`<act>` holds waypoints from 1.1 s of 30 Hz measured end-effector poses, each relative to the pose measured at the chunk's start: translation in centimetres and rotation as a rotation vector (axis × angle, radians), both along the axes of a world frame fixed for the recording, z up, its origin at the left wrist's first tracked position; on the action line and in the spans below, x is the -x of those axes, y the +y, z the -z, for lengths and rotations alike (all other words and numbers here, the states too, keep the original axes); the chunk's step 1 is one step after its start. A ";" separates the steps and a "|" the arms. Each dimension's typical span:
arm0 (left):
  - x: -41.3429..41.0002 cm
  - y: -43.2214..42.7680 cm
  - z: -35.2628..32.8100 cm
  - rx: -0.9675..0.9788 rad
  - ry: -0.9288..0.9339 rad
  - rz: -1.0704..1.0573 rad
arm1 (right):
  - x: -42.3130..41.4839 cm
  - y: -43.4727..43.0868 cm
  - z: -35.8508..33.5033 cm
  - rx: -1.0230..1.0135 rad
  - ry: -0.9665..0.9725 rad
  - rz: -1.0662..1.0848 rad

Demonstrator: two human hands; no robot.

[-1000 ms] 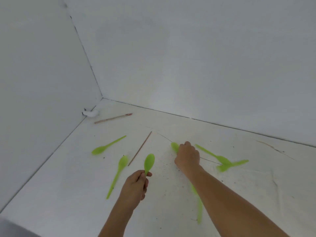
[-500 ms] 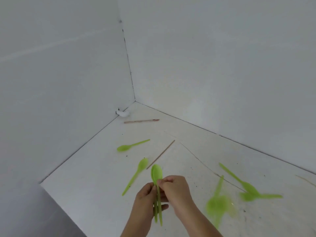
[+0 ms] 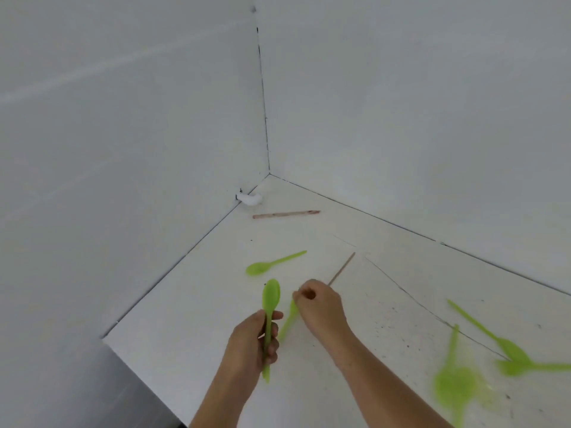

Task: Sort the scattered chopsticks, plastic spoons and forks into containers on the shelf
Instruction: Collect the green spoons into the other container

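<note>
Two white walls seen first, the left wall (image 3: pixel 123 149) and the right wall (image 3: pixel 401 118), joined in a corner at the back. Under them saw a white surface (image 3: pixel 191 350), marked by a thin crack (image 3: pixel 401 291) on its right part. Noticed a grey area (image 3: pixel 77 390) past its near left edge.

Found the right hand (image 3: pixel 321 307) low over the surface, thumb and forefinger curled and pinching the bowl end of a lying spoon (image 3: pixel 287 322), green, flat on the surface with its handle toward the person. Found the left hand (image 3: pixel 253 344) just beside, fingers wrapped tight around the handle of a held spoon (image 3: pixel 271 299), green too, upright above the surface, bowl on top. Could not tell whether gripping one spoon or a stack.

Counted four more green spoons, all flat on the surface: a blurred spoon (image 3: pixel 454 387) at bottom right, a crossed pair (image 3: pixel 509 350) just beside it, and a far spoon (image 3: pixel 272 264) beyond the left hand, apart from it.

Then noted a thin chopstick (image 3: pixel 343 268) behind the right hand, lower end hidden by it, and a thicker chopstick (image 3: pixel 285 214) near the corner. Last, saw a small white lump (image 3: pixel 251 199) against the left wall, near that chopstick.
</note>
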State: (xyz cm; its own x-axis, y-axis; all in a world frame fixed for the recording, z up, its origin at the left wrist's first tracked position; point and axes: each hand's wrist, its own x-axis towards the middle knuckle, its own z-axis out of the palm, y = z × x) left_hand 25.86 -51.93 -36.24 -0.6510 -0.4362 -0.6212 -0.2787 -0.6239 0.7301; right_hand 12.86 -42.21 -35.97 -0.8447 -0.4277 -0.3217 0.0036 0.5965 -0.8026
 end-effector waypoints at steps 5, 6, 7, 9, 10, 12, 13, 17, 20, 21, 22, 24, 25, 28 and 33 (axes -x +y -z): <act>2.8 -8.2 -0.6 0.177 0.031 0.124 | 2.1 -4.5 2.4 -0.409 0.263 -0.183; 3.5 -9.3 -0.5 0.197 0.030 0.150 | 2.1 -4.9 2.4 -0.426 0.257 -0.184; 4.1 -10.5 -0.3 0.214 0.030 0.180 | 2.3 -5.3 2.5 -0.427 0.252 -0.175; 5.2 -11.8 0.0 0.238 0.032 0.229 | 2.9 -5.2 2.5 -0.422 0.262 -0.180; 5.6 -12.3 0.1 0.241 0.035 0.249 | 3.2 -5.0 2.5 -0.407 0.270 -0.175; 6.5 -13.3 0.4 0.244 0.040 0.281 | 3.5 -4.4 2.5 -0.398 0.259 -0.189; 6.8 -13.6 0.5 0.245 0.044 0.294 | 3.5 -4.1 2.5 -0.403 0.241 -0.214; 7.8 -14.4 0.9 0.254 0.053 0.357 | 3.9 -4.4 2.1 -0.329 0.273 -0.224; 7.9 -14.0 0.4 0.262 0.069 0.419 | 4.9 -5.9 -0.2 -0.071 0.232 -0.035; 7.9 -13.9 0.3 0.255 0.064 0.440 | 5.1 -6.6 -1.1 0.015 0.198 0.000; 7.8 -13.8 0.3 0.244 0.064 0.463 | 5.3 -7.3 -1.8 0.089 0.182 0.010; 7.6 -13.7 0.4 0.217 0.087 0.517 | 5.4 -8.7 -2.5 0.163 0.260 -0.005; 7.4 -13.6 0.4 0.202 0.097 0.534 | 5.5 -9.4 -2.6 0.186 0.330 -0.020; 6.7 -13.8 0.3 0.151 0.092 0.519 | 5.9 -10.8 -1.6 0.187 0.489 -0.124; 4.9 -15.0 0.7 0.081 0.031 0.426 | 7.1 -12.4 -0.2 0.117 0.543 -0.308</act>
State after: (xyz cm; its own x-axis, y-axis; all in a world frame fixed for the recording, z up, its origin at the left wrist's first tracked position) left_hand 20.91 -66.91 -36.92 -0.8013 -0.1706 -0.5734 -0.4762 -0.3982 0.7840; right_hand 5.78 -54.61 -35.80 -0.7072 -0.6833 0.1816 -0.5797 0.4133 -0.7023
